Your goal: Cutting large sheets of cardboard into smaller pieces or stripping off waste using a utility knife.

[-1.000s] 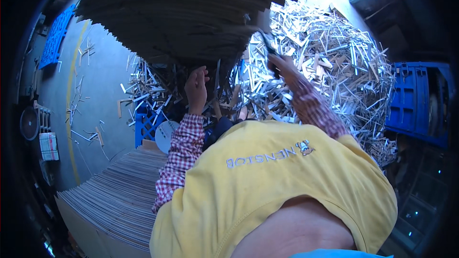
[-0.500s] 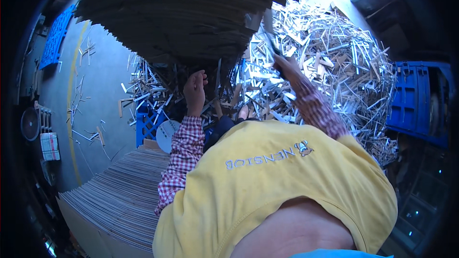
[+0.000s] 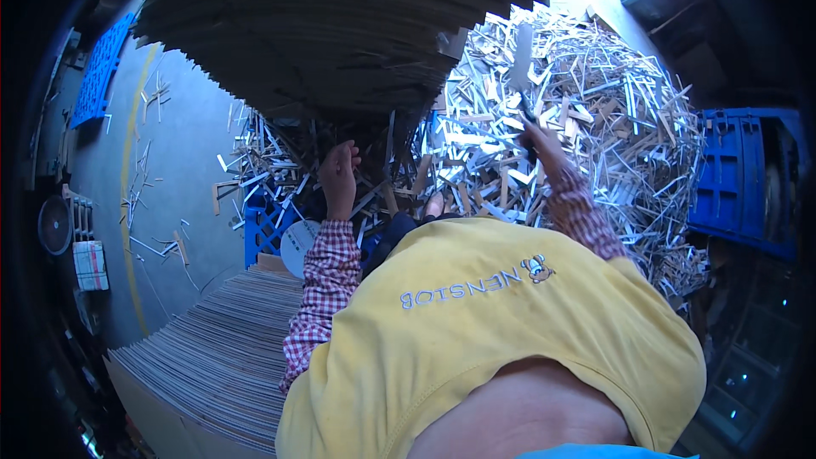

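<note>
In front of me looms a tall dark stack of corrugated cardboard sheets (image 3: 340, 42) with a stepped, jagged edge. My left hand (image 3: 338, 174) is just below its near underside, fingers loosely bent and apart, with nothing visible in it. My right hand (image 3: 544, 149) is closed round the dark handle of a knife (image 3: 522, 55) with a broad, flat grey blade. The blade points away from me, to the right of the stack and apart from it, over a heap of cardboard offcuts (image 3: 629, 127).
A second stack of cardboard sheets (image 3: 212, 331) stands at my left side, beside a blue plastic crate (image 3: 262, 229) and a round pale disc (image 3: 299, 246). A blue container (image 3: 735, 174) is at far right. Loose strips litter the floor (image 3: 183, 153) at left.
My right hand has moved right and slightly nearer me, taking the knife away from the stack's edge. My left hand has shifted slightly left and nearer me.
</note>
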Demonstrator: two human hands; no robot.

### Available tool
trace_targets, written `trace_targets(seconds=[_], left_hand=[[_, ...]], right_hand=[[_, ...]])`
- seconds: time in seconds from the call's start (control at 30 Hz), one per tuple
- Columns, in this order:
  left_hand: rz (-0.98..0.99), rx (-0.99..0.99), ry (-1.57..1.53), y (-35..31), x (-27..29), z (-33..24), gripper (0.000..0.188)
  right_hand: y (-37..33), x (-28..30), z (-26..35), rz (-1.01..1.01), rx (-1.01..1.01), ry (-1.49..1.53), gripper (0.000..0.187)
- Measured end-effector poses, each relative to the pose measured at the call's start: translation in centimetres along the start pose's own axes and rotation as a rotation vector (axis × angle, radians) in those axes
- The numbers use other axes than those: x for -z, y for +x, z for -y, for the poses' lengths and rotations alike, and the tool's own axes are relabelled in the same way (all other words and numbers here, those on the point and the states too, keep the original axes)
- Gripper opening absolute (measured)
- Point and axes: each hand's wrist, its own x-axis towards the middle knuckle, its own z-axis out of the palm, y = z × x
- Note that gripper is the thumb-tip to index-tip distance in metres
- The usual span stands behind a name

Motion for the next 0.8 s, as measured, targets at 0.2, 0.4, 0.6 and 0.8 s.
trace_targets(seconds=[0.2, 0.4, 0.6, 0.8], left_hand=[[-0.017, 0.089, 0.138, -0.8, 2.0, 2.1, 0.031], [0.019, 0.054, 0.077, 0.3, 1.4, 1.3, 0.031], [-0.054, 0.187, 0.149, -1.2, 3.9, 5.1, 0.030], [0.030, 0.108, 0.152, 0.3, 1.3, 2.0, 0.031]], right_hand=[[-1.7, -5.1, 4.4, 0.343, 0.211, -0.188, 0.044], [-0.9, -6.5, 3.9, 0.073, -0.037, 0.108, 0.039], [-2.4, -1.2, -0.9, 0.317, 0.067, -0.201, 0.047], [0.7, -8.2, 4.0, 0.222, 0.094, -0.097, 0.048]])
